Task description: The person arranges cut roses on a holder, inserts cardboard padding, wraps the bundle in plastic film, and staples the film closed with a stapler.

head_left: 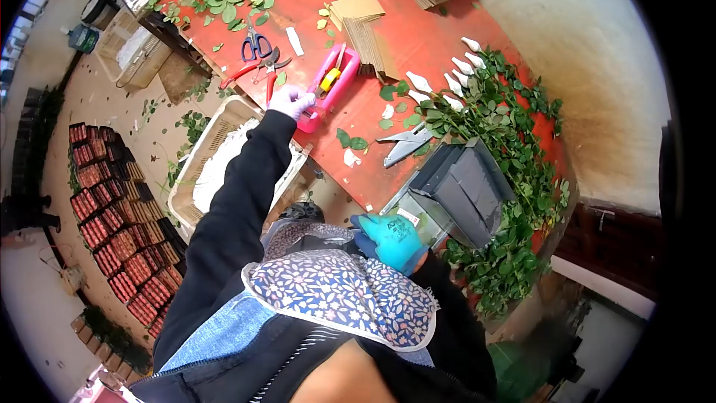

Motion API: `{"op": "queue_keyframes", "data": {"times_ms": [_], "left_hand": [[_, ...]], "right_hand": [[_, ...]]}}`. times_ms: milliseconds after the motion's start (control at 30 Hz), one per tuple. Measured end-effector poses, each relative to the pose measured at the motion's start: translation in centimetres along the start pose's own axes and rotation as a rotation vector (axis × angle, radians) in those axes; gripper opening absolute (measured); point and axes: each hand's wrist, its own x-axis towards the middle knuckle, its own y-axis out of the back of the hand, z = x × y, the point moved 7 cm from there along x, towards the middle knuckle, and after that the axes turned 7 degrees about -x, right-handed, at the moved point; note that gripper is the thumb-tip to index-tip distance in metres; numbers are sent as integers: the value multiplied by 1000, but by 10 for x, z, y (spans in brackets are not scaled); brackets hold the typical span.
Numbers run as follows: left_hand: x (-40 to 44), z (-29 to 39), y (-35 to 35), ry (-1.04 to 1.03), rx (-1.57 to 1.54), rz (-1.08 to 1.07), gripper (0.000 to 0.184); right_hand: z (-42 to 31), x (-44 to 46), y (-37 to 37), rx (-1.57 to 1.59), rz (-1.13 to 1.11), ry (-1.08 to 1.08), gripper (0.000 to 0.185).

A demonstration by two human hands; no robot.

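Observation:
My left hand (pixel 292 101), in a pale thin glove, is at the near end of a pink tape dispenser (pixel 328 82) with a yellow roll in it. Its fingers are pressed together; what they pinch, if anything, is too small to make out. My right hand (pixel 395 241), in a teal glove with dark blue fingers, is near my flowered apron (pixel 339 291) at the table's front edge. Its fingers are curled and their inner side is hidden. Red-handled pruning shears (pixel 267 67) and dark blue scissors (pixel 256 45) lie beyond my left hand.
On the red table (pixel 335 172) are cardboard pieces (pixel 365 37), a grey plier-like tool (pixel 406 143), a grey bin (pixel 466 190) and leafy stems (pixel 514 149) with white-covered heads (pixel 462 66). A crate (pixel 212 164) of white material stands left. Trays of red items (pixel 112 209) cover the floor.

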Motion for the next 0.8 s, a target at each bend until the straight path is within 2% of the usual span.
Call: {"op": "queue_keyframes", "data": {"times_ms": [33,67,100,167,233,300,333,400,433,500,533,567,600,633,667,767,800], "left_hand": [[-13,12,-1,-138,-92,-56,17],[-46,32,2,-116,-80,-82,16],[-82,51,10,-102,-72,-102,14],[-139,19,35,57,-23,-102,11],[-172,-31,52,188,-231,-49,10],[-176,-42,55,198,-258,-64,11],[-176,-44,55,203,-289,-74,12],[-175,-52,57,209,-269,-67,16],[-175,-51,53,226,-261,-55,21],[-170,-87,60,296,-223,-105,21],[-177,-96,60,359,-185,-91,21],[-178,-102,59,406,-145,-87,20],[-183,-113,60,411,-68,-111,20],[-190,-125,58,402,-50,-149,21],[-201,-126,49,510,-92,-180,22],[-214,-120,-7,471,-365,-405,14],[-212,-103,-35,437,-329,-510,14]], "right_hand": [[-1,6,3,62,61,3,31],[-8,20,17,234,-35,-46,35],[-5,39,6,239,-45,-51,35],[23,73,-58,1110,-19,-379,40],[21,123,-68,1319,-54,-358,43],[17,161,-85,1563,38,-212,44],[12,181,-86,1564,44,-213,44],[9,214,-101,1772,21,-418,46],[18,222,-111,1834,106,-460,42],[26,231,-140,1871,35,-523,42],[34,235,-184,1898,54,-531,42],[36,229,-225,1825,-185,-687,43],[41,226,-257,2070,-309,-467,43],[31,203,-230,1987,-365,-636,41],[25,184,-189,1864,-152,-653,40],[26,123,-85,1703,181,-89,26],[27,92,-43,1294,318,-41,23]]}}
